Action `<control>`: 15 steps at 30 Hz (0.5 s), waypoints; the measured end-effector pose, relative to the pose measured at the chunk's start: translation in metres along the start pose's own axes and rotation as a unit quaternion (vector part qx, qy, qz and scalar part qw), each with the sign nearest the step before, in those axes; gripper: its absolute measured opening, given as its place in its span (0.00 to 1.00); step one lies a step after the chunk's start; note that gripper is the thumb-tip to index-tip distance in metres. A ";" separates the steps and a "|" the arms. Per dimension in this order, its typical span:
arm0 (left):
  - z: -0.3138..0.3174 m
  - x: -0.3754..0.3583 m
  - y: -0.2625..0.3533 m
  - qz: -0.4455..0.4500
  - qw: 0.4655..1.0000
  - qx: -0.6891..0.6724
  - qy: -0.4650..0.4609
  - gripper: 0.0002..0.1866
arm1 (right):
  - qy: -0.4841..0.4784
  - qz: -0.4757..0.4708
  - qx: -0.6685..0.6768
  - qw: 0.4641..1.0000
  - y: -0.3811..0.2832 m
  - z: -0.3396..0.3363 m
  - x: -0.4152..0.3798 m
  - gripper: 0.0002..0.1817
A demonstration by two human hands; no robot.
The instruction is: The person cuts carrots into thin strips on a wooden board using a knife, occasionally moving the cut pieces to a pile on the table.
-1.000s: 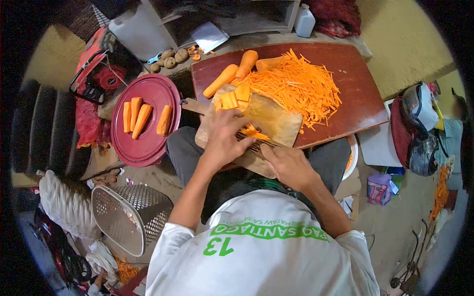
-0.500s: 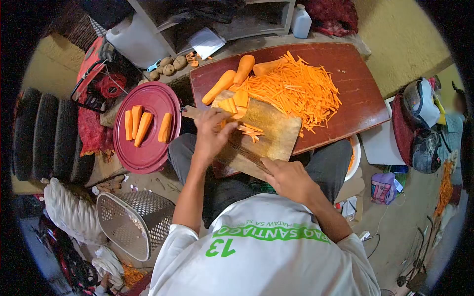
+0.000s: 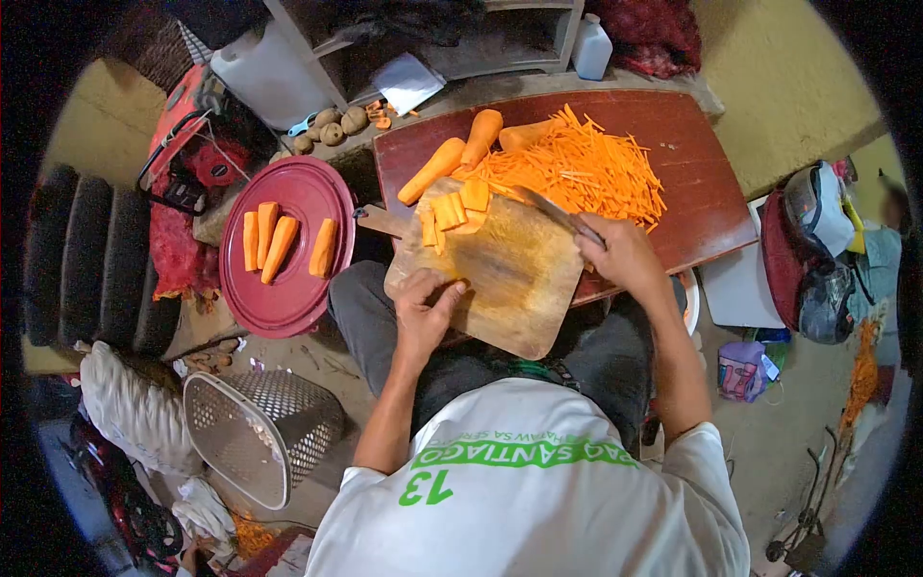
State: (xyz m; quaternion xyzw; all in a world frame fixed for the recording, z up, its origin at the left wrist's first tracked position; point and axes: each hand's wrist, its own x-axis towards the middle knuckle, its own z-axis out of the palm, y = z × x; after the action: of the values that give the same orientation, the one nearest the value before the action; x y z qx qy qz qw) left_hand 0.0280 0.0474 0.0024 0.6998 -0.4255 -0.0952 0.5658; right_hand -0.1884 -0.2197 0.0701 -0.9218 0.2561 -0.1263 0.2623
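My right hand (image 3: 623,258) grips a knife (image 3: 550,208), its blade pointing up-left over the right edge of the wooden cutting board (image 3: 510,279), beside the heap of carrot strips (image 3: 586,168). My left hand (image 3: 425,306) lies at the board's near left edge, fingers curled and thumb on the wood; its contact with the edge is partly hidden. Carrot slices (image 3: 450,212) and cut chunks sit on the upper left of the board. Beyond them, whole peeled carrots (image 3: 433,170) rest on the red-brown table (image 3: 697,216).
To the left, several peeled carrots lie on a round red lid (image 3: 317,197). A perforated basket (image 3: 274,413) stands below it. Brown root vegetables (image 3: 332,133) sit behind the table's left corner. A white jug (image 3: 591,48) stands at the back, and bags (image 3: 817,260) are at right.
My right hand has swung the knife up and right to the strip heap. My left hand has moved down from the slices to the board's near edge. Cut strips have left the board's middle.
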 end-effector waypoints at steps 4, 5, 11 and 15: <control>0.009 -0.005 0.008 0.002 0.999 0.031 -0.021 0.07 | -0.001 0.022 -0.080 0.997 0.005 -0.010 0.011 0.13; 0.008 -0.004 0.001 0.022 0.997 0.065 -0.026 0.08 | 0.005 0.027 -0.069 0.997 0.007 -0.011 0.012 0.13; 0.015 -0.011 -0.012 -0.018 0.999 0.037 -0.033 0.08 | 0.029 0.063 -0.048 0.996 0.024 -0.025 0.018 0.13; 0.017 -0.011 -0.011 0.030 0.995 0.089 -0.026 0.08 | 0.042 0.062 -0.004 0.997 0.039 -0.027 0.018 0.15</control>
State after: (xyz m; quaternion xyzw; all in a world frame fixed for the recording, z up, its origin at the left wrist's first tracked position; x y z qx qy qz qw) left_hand 0.0165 0.0434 -0.0170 0.7316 -0.4671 -0.0582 0.4931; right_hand -0.1988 -0.2692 0.0734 -0.8990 0.3243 -0.1470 0.2551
